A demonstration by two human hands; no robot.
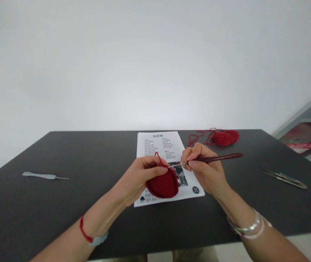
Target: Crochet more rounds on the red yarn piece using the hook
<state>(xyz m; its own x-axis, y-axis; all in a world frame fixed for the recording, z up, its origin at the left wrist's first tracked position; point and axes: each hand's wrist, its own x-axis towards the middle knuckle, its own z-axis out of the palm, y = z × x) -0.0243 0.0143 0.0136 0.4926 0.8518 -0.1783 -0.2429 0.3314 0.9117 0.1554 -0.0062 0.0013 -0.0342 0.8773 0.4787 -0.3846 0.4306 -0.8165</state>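
A round, cupped piece of dark red crochet (pixel 163 185) hangs from my left hand (pixel 141 173), whose thumb and fingers pinch its upper edge. My right hand (pixel 206 169) grips a crochet hook with a dark red handle (pixel 223 157). The hook's metal tip points left and meets the top edge of the piece, beside my left thumb. A small loop of red yarn stands up above my left fingers. Yarn also runs by my right fingers. Beneath both hands lies a printed sheet (pixel 158 142) with rows of text and a dark picture.
A ball of red yarn (pixel 226 138) sits at the back right of the black table (pixel 95 153), its loose strand trailing left. On the left is a grey-handled tool with a thin metal tip (pixel 40 175). Metal snips (pixel 286 178) lie at the right. A pale wall rises behind.
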